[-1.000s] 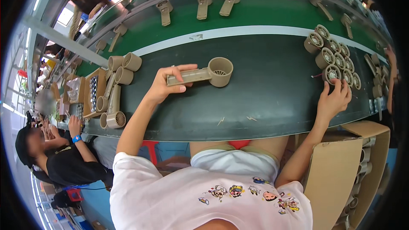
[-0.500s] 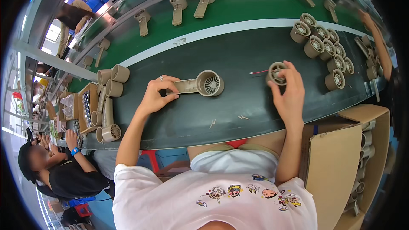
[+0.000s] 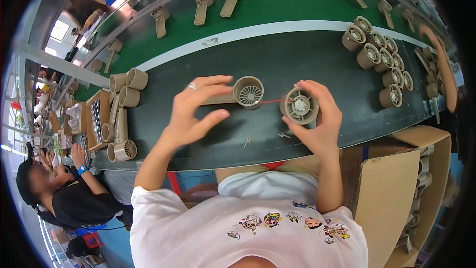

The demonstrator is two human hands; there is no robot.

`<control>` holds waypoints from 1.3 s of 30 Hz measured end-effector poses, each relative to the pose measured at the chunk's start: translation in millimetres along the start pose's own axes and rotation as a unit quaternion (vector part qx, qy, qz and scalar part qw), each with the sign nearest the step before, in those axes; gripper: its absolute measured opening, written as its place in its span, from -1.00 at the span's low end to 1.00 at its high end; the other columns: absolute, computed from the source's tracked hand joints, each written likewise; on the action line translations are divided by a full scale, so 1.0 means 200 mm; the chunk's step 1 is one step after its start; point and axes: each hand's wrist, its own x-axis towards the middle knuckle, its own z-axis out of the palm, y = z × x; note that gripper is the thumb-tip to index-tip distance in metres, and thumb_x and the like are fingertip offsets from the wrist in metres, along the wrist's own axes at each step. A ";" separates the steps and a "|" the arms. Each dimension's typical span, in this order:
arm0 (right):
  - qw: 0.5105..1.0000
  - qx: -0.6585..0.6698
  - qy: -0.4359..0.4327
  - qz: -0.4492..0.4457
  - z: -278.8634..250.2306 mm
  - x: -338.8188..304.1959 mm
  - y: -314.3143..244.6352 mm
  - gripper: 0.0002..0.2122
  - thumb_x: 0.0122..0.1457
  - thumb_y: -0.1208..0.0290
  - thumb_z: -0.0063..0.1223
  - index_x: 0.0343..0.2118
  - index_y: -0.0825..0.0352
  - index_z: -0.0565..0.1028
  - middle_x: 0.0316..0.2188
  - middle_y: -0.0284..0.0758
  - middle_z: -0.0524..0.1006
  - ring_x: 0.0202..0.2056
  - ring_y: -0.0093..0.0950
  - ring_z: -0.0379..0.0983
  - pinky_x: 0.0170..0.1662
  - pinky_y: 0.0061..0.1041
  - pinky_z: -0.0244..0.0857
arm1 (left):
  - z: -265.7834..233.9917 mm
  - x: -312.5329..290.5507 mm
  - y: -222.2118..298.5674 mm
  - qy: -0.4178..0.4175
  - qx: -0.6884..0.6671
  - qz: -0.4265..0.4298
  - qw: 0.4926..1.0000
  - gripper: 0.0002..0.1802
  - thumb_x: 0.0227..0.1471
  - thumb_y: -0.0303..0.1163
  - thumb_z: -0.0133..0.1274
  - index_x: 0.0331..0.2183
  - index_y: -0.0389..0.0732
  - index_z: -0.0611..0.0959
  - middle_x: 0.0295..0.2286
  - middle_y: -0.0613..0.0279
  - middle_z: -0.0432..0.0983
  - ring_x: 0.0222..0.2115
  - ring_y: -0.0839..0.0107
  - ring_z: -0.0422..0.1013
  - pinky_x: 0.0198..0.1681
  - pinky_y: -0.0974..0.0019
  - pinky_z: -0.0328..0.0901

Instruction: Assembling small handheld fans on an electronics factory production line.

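In my right hand (image 3: 320, 116) is a beige round fan unit (image 3: 300, 106), gripped by its sides with its hub facing up. From it a thin red wire (image 3: 271, 101) runs left to the rim of a beige fan housing (image 3: 249, 93), which lies on the dark work surface. This housing has a round grilled head and a flat handle (image 3: 218, 100). My left hand (image 3: 201, 106) hovers over the handle, thumb and fingers spread and holding nothing. Small pale pins (image 3: 247, 142) lie nearer to me, and others (image 3: 284, 135) sit just below the fan unit.
Several round fan units (image 3: 369, 55) cluster at the right. Beige housings (image 3: 130, 96) and a cardboard box (image 3: 99, 119) stand at the left. Beyond a white strip, a green conveyor (image 3: 277, 5) carries handled housings. A large carton (image 3: 389, 183) stands lower right; a co-worker (image 3: 74, 193) sits at left.
My right hand has brought the fan unit left and nearer, so its wire now reaches the housing. My left hand has let go of the handle and opened.
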 end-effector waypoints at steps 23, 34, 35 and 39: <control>0.974 0.103 -0.036 -0.200 0.13 0.00 -0.09 -0.63 -0.36 0.56 0.28 -0.34 0.40 0.52 -0.16 0.22 0.44 -0.29 -0.06 0.56 -0.25 -0.25 0.49 | 0.18 -0.09 0.08 -0.064 -0.492 -0.216 0.841 -0.74 0.16 -0.47 -0.05 -0.30 -0.49 0.64 -0.45 0.04 0.59 -0.46 0.43 0.51 -0.37 0.40 0.40; 0.979 0.105 0.015 -0.177 0.16 -0.03 -0.10 -0.66 -0.40 0.55 0.31 -0.41 0.41 0.56 -0.26 0.19 0.50 -0.36 -0.19 0.59 -0.30 -0.43 0.48 | 0.21 -0.12 0.07 -0.058 -0.553 -0.228 0.799 -0.74 0.15 -0.48 -0.06 -0.38 -0.51 0.63 -0.50 0.06 0.55 -0.40 0.35 0.54 -0.37 0.39 0.42; 0.985 0.078 0.020 -0.154 0.16 -0.03 -0.12 -0.67 -0.39 0.54 0.31 -0.41 0.42 0.56 -0.27 0.18 0.50 -0.38 -0.20 0.59 -0.31 -0.44 0.48 | 0.22 -0.12 0.08 -0.056 -0.554 -0.227 0.799 -0.74 0.15 -0.48 -0.06 -0.38 -0.51 0.63 -0.50 0.06 0.55 -0.40 0.35 0.54 -0.37 0.39 0.42; 0.989 0.033 -0.019 -0.144 0.13 0.00 -0.15 -0.69 -0.40 0.54 0.31 -0.45 0.42 0.57 -0.29 0.12 0.52 -0.41 -0.22 0.58 -0.35 -0.49 0.46 | 0.21 -0.11 0.09 -0.056 -0.555 -0.297 0.775 -0.77 0.08 -0.48 -0.02 -0.40 -0.48 0.65 -0.53 0.06 0.57 -0.50 0.40 0.53 -0.50 0.42 0.36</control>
